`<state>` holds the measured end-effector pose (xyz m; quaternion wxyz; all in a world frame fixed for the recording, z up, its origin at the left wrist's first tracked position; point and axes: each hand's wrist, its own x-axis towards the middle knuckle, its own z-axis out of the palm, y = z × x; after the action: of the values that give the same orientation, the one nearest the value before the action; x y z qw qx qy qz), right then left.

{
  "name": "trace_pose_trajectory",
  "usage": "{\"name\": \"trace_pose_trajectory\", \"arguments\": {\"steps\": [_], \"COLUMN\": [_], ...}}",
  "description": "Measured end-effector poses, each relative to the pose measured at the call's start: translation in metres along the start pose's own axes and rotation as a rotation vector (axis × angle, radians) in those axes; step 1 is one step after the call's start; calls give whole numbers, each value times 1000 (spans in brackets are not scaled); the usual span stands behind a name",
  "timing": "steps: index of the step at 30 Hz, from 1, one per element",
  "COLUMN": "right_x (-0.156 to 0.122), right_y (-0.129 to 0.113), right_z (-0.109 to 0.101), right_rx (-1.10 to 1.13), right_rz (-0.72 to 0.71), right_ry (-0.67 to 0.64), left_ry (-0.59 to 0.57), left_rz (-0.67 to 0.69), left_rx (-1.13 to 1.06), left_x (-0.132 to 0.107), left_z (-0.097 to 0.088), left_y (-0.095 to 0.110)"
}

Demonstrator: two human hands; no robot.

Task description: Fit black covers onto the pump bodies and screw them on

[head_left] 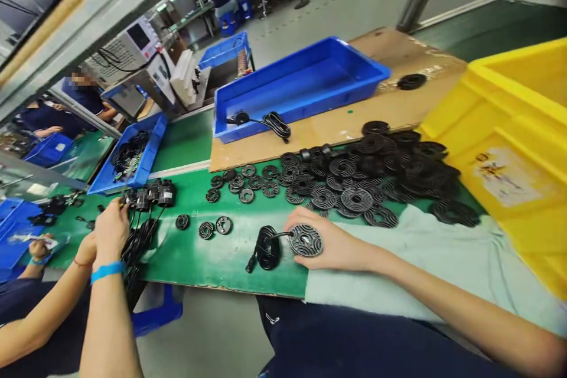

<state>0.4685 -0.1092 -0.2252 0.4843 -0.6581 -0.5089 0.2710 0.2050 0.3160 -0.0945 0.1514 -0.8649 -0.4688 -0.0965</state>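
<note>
My right hand (pixel 325 240) grips a round black disc with a wavy grooved face (pixel 305 240), a cable running out of its left side. That cable leads to a coiled black bundle with a plug end (pixel 268 248), which lies on the green bench top. Far to the left, my left hand (pixel 111 230), with a blue wristband, reaches to a row of black cylindrical parts with cables (pixel 153 194). Its fingers are closed at the row's left end; what they hold is hidden. Several small grooved discs (pixel 206 230) lie between my hands.
Many grooved black rings (pixel 357 199) are piled behind my right hand, beside a yellow bin (pixel 505 153). A blue tray (pixel 301 80) holding a cabled part stands on cardboard. Pale green cloth (pixel 381 254) lies under my right forearm. A co-worker's hand (pixel 86 248) is beside my left wrist.
</note>
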Motion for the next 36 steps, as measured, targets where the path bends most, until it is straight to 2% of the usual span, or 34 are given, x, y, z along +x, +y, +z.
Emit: {"name": "trace_pose_trajectory", "arguments": {"steps": [2,3,4,5,7,10,12,14,19,26,30,33,36], "right_x": [-1,-1,-1,-1,0,3,5,6,6,7,9,9,9], "right_y": [0,0,-1,-1,-3,-3,-2,0,3,5,7,7,6], "right_z": [-3,-5,-6,-6,-7,-4,-1,2,5,9,10,10,9], "right_rx": [-15,-20,-20,-18,-6,38,76,96,76,16,-15,-35,-62], "right_rz": [26,41,56,67,64,36,25,18,-16,-48,-61,-65,-73], "right_ry": [-25,-34,-37,-36,-21,-8,-9,-3,41,101,101,96,86], "left_ry": [144,278,394,463,508,439,406,382,325,168,146,118,133], "left_rz": [75,198,394,622,1038,1213,1221,1212,1227,1137,1176,1176,1201], "left_rx": [16,21,22,17,19,137,198,248,339,410,299,204,263], "left_x": [-22,-38,-57,-77,-117,-157,-165,-162,-151,-170,-174,-171,-166], "left_z": [-13,-23,-34,-45,-67,-88,-93,-93,-96,-121,-133,-131,-124], "left_y": [8,17,29,44,78,127,146,155,151,157,161,161,157]}}
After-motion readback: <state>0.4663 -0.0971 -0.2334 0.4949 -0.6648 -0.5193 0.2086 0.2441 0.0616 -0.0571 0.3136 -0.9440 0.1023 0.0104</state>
